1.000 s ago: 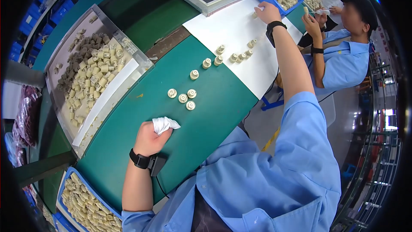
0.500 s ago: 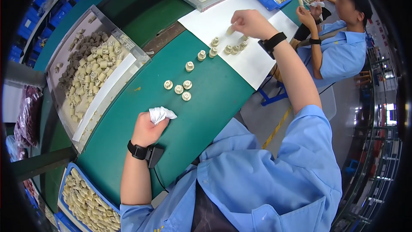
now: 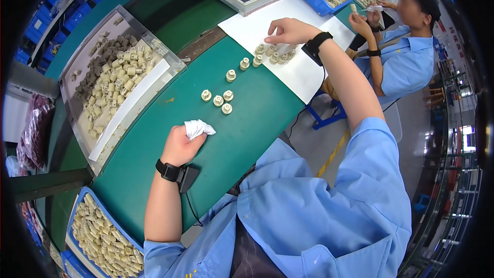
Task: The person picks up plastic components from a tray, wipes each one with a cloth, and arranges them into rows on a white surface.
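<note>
My left hand (image 3: 181,145) is closed round a crumpled white cloth (image 3: 198,128) above the green tabletop (image 3: 247,139). On the white sheet (image 3: 298,80), several small cream cylindrical parts (image 3: 275,58) with round bases stand upright in a loose group. My right hand (image 3: 290,32) hovers just behind and above them, thumb and fingers apart, with nothing visible in it. Several more parts (image 3: 218,101) of the same kind stand on the green surface between my two hands, some in a cluster and others spread toward the sheet.
At the left, a framed tray (image 3: 170,62) holds heaped cream and grey-brown parts. Blue bins of cream parts stand at the lower left (image 3: 83,191) and far end (image 3: 321,11). A co-worker in a blue shirt (image 3: 411,64) sits at the right, handling a part.
The cream part that was in my right hand now stands on the white sheet with the others. My right fingers have come apart and moved slightly left. My left hand keeps the cloth.
</note>
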Demonstrator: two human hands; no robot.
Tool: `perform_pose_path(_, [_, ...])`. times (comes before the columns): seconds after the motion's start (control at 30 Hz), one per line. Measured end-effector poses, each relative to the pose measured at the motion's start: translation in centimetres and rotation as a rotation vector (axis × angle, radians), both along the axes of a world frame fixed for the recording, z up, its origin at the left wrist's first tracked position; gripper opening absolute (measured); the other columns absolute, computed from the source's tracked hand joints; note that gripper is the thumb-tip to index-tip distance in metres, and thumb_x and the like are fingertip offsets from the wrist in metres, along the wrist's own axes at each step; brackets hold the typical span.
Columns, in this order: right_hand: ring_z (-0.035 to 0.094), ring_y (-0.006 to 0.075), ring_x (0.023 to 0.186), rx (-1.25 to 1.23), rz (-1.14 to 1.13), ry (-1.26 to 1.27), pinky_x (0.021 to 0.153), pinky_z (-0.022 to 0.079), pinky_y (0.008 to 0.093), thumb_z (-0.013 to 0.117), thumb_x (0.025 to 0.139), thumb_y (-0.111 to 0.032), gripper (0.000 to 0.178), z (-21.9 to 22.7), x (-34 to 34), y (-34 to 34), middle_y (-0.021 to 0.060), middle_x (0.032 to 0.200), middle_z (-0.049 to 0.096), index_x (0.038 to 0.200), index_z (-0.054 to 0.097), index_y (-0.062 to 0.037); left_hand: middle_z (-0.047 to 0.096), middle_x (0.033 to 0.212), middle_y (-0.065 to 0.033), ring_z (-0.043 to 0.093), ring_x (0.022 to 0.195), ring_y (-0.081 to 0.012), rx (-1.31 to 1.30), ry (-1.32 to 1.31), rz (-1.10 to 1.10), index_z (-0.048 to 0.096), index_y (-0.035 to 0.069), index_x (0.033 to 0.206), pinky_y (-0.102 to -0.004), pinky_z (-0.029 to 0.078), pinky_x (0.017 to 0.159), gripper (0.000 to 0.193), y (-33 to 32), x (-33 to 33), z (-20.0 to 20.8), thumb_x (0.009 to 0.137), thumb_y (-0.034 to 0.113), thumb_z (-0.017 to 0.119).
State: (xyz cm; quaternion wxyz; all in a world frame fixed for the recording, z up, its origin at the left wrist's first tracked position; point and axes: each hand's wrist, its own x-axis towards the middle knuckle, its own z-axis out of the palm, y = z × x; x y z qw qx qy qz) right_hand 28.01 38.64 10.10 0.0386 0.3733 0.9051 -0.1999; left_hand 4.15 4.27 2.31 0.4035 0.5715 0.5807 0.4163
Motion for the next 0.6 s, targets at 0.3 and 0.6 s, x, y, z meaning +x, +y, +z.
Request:
perform_pose_path(0.3, [0.061,0.0117,0.086,-0.392,0.087,-0.092,0.076,0.047,0.0247,0.072,0.085,-0.038,0.039,-2.7,0.2,4.9,0.0030,0.092,0.069,0.105,0.067,-0.0049,0.068,0.081,-0.0078,0.063,0.072,-0.0176,0.038,-0.007,-0.007,0.070,0.004,0.094,-0.0277,0.048,0.068,0.016,0.1,0.1,-0.3,0.082,0.005,0.059])
perform_pose_path(0.6, [0.061,0.0100,0.086,-0.386,0.113,-0.182,0.076,0.046,0.0234,0.074,0.084,-0.034,0.035,-2.9,-0.9,5.2,0.0018,0.093,0.069,0.103,0.067,-0.0046,0.069,0.083,-0.0078,0.063,0.074,-0.0157,-0.034,-0.029,-0.004,0.070,0.004,0.094,-0.0269,0.049,0.070,0.017,0.3,-0.3,-0.4,0.082,0.002,0.058])
